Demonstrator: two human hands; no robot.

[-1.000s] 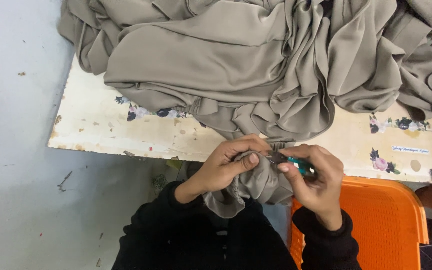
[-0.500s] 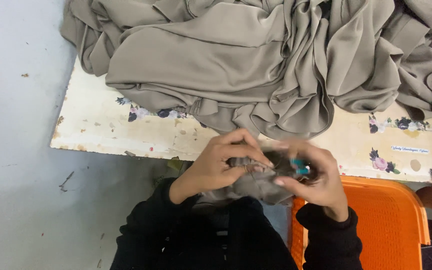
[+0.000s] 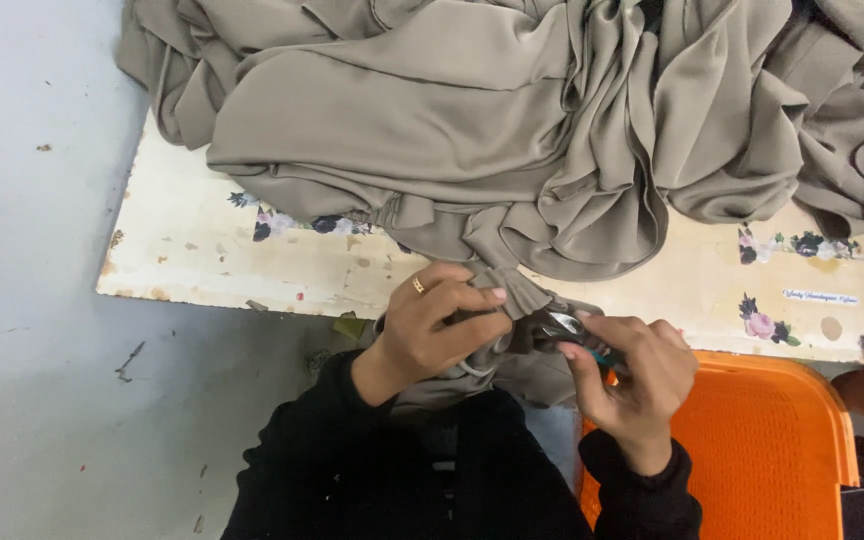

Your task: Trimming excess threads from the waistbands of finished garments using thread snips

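Fabric (image 3: pixel 492 130), taupe and heaped, covers most of the bench (image 3: pixel 192 250), and one gathered end hangs off its near edge into my lap. My left hand (image 3: pixel 437 335) pinches that end. My right hand (image 3: pixel 632 375) grips small thread snips (image 3: pixel 562 325), blades at the cloth, beside the orange chair (image 3: pixel 772 430).

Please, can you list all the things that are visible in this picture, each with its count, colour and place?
fabric: one large heap, grey-beige, piled across the table, one edge hanging down to the hands
table: one, cream with flower prints, worn, upper middle
crate: one, orange plastic, lower right
thread snips: one, metal blades, teal handle, at the fabric edge
floor: grey, left side
ring: one, gold, on left hand
sleeves: two, black, bottom
left hand: pinches the fabric edge
right hand: holds the thread snips
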